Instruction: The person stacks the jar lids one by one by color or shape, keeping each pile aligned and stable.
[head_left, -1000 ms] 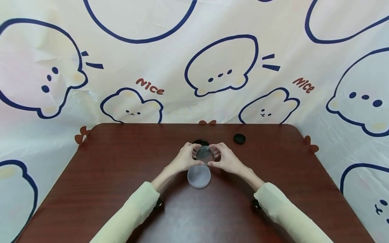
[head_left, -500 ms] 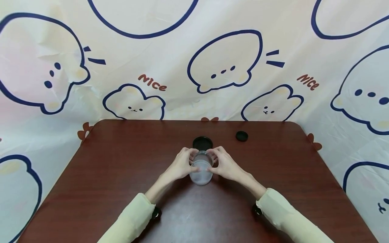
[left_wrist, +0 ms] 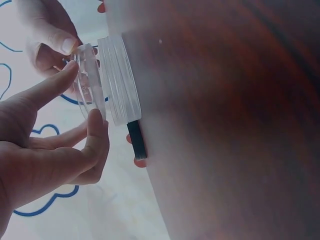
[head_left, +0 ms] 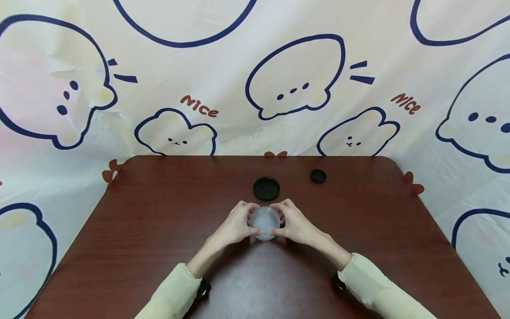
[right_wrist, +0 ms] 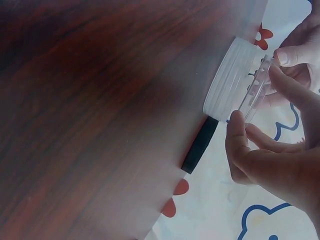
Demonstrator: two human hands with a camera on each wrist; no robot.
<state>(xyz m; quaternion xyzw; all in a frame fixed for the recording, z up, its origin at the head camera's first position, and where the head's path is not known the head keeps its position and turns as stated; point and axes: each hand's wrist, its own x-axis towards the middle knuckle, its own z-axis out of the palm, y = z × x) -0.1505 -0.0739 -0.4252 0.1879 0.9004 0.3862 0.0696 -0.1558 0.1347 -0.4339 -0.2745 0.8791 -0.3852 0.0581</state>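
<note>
My left hand (head_left: 238, 225) and right hand (head_left: 297, 225) together hold a clear, shallow round dish (left_wrist: 90, 82) by its rim, thumbs on the near side and fingers on the far side. Right under it stands a translucent whitish round container (left_wrist: 120, 80) with ridged walls, resting on the table. In the head view the dish overlaps the container almost fully. Both wrist views show the dish close over the container's top, with a narrow gap along part of it. Some small raised marks show on the dish (right_wrist: 256, 87).
A larger black round lid (head_left: 266, 188) lies just beyond the hands on the brown wooden table (head_left: 167, 212). Farther right lies a smaller black round lid (head_left: 318, 176). A cartoon-printed cloth (head_left: 235, 133) hangs behind the table and along its sides.
Both hands have brought the clear dish toward the body, from over the larger black lid to over the whitish container. The black lid now shows whole. The head view has shifted slightly.
</note>
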